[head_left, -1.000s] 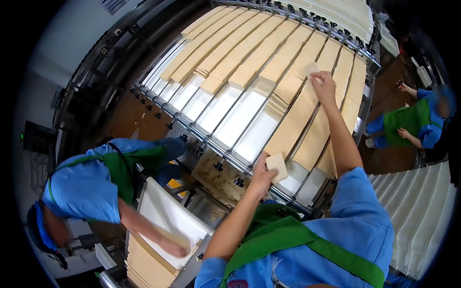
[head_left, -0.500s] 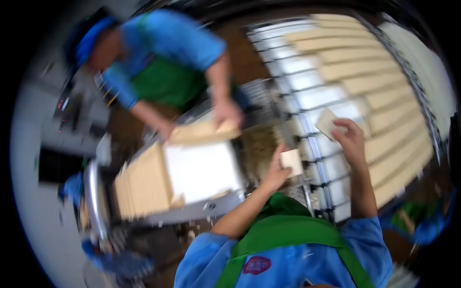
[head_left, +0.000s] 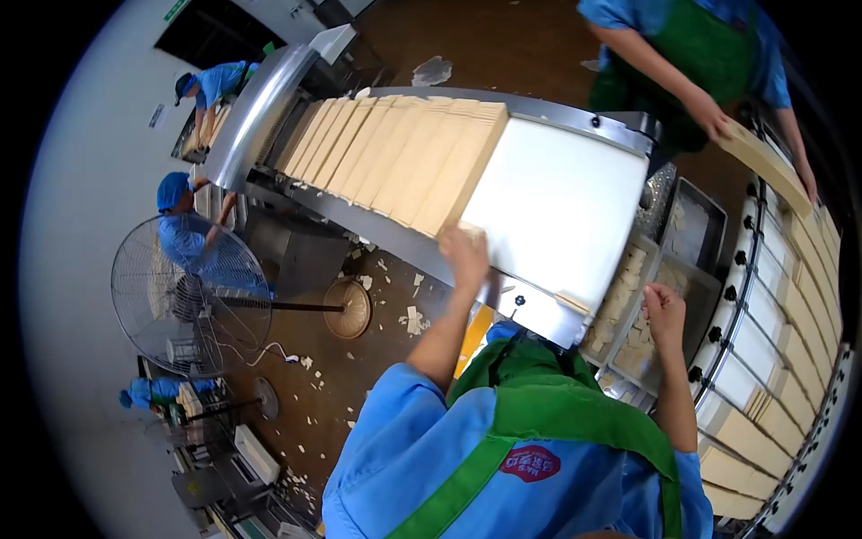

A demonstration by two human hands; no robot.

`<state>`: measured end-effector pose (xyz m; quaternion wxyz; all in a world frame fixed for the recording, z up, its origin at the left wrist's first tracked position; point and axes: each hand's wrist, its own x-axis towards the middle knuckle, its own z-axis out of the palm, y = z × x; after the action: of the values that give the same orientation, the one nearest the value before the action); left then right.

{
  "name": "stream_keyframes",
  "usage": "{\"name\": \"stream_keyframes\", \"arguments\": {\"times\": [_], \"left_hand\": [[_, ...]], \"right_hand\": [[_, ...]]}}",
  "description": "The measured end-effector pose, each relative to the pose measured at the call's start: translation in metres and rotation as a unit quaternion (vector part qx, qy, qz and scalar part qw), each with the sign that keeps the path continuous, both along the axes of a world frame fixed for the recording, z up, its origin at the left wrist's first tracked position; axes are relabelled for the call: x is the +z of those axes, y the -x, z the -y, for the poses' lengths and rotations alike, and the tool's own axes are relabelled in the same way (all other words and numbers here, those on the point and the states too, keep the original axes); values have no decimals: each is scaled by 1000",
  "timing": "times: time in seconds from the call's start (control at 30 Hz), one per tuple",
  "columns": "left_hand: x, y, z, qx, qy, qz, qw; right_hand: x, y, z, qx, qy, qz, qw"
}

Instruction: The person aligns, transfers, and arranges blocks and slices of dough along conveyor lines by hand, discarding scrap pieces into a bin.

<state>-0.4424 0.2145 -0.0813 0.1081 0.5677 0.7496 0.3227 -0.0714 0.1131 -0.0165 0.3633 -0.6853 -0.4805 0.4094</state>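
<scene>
My left hand point(head_left: 465, 259) is at the near corner of a row of pale, flat dough-like sheets point(head_left: 409, 162), which stand packed together on a white-topped machine bed point(head_left: 548, 207). Its fingers are bent at the end of the last sheets, and a small pale edge shows by the fingertips; what they grip is partly hidden. Above trays of pale scraps point(head_left: 624, 292), my right hand point(head_left: 664, 316) is raised with its fingers curled in, and I see nothing in it. A small pale strip point(head_left: 572, 304) lies on the bed's near right corner.
A co-worker in a green apron point(head_left: 696, 72) holds a long pale slab point(head_left: 768, 166) over the conveyor point(head_left: 754, 314) at right, which carries more pale slabs. A standing fan point(head_left: 190, 296) is at left, with other people behind. Scraps litter the brown floor point(head_left: 386, 314).
My view has swung left. The left hand has moved from the conveyor side to the row of sheets. The square piece in my right hand is gone from view. The co-worker's slab is now over the conveyor.
</scene>
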Motion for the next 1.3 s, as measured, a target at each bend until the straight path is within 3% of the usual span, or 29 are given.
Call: {"name": "stream_keyframes", "arguments": {"times": [0.07, 0.13, 0.17, 0.33, 0.4, 0.47, 0.5, 0.57, 0.67, 0.73, 0.87, 1.07, 1.2, 1.3], "left_hand": [[-1, 44, -19, 67, 38, -31, 997], [-5, 77, -38, 124, 115, 56, 984], [-8, 84, -48, 105, 151, 58, 981], [-17, 70, -54, 22, 118, 15, 993], [-6, 58, -53, -10, 122, 55, 991], [-17, 62, -56, 0, 119, 26, 993], [-6, 60, -55, -7, 157, 19, 987], [16, 60, -53, -27, 220, -4, 975], [-3, 56, -54, -28, 240, -109, 964], [-8, 54, -59, -62, 273, -87, 956], [-9, 54, -56, -106, 292, -117, 943], [-2, 53, -56, -117, 320, -59, 938], [8, 55, -53, -148, 301, -19, 942], [11, 48, -55, -211, 291, 29, 932]], "right_hand": [[6, 37, -26, -5, 60, 106, 993], [-8, 66, -54, -7, 16, 45, 999], [-18, 77, -71, 28, -12, 46, 998], [-34, 156, -149, 119, -68, 100, 986], [-47, 182, -188, 152, -83, 147, 974], [-59, 211, -227, 160, -76, 261, 949], [-68, 224, -249, 159, -79, 263, 948], [-79, 253, -288, 103, -56, 397, 910], [-66, 284, -348, 100, 23, 431, 896], [-93, 285, -384, 105, -39, 449, 886], [-66, 306, -408, 113, 73, 438, 889], [-58, 296, -395, 84, 65, 434, 895], [-47, 250, -366, -27, 102, 354, 929], [-66, 166, -336, -100, 168, 357, 914]]}}
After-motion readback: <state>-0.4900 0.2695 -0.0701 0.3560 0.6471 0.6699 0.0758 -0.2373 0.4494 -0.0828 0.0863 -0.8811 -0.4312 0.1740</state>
